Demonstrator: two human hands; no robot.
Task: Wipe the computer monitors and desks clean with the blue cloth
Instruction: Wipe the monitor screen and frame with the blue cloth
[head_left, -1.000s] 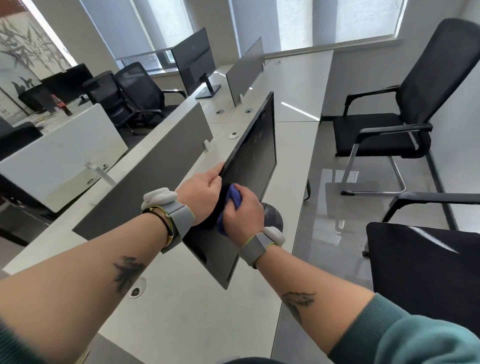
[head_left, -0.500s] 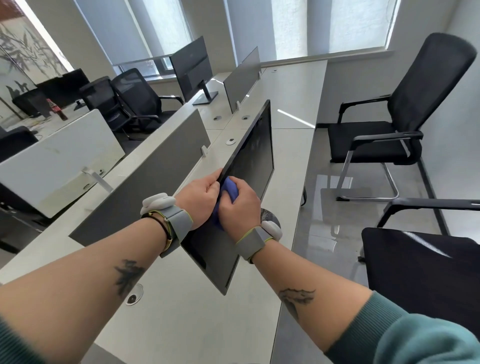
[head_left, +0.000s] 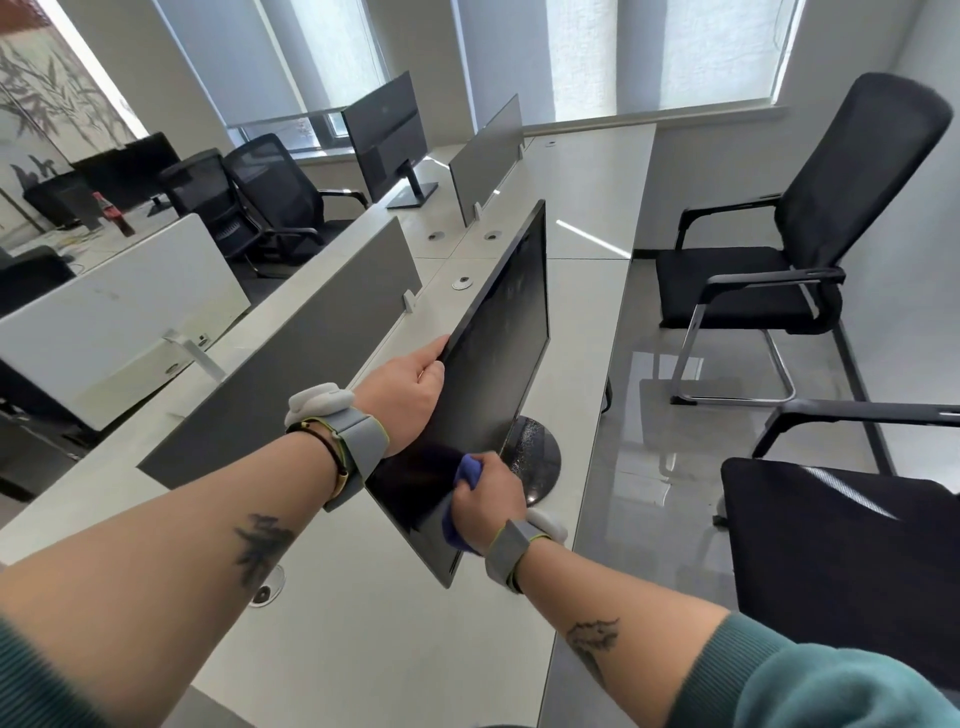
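Right hand: the right hand (head_left: 485, 499) is curled round the blue cloth (head_left: 469, 470) and presses it on the lower part of the screen.
Monitor: the monitor (head_left: 498, 353) leans back on its round base (head_left: 540, 460) on the pale desk (head_left: 363, 649).
Left hand: the left hand (head_left: 405, 395) clamps the monitor's upper edge.
Change: half a second ago the cloth was up beside the left hand; it is now lower and apart from it.
Bottle: far left, the dark bottle (head_left: 111, 213) has a red label whose writing is too small to read.
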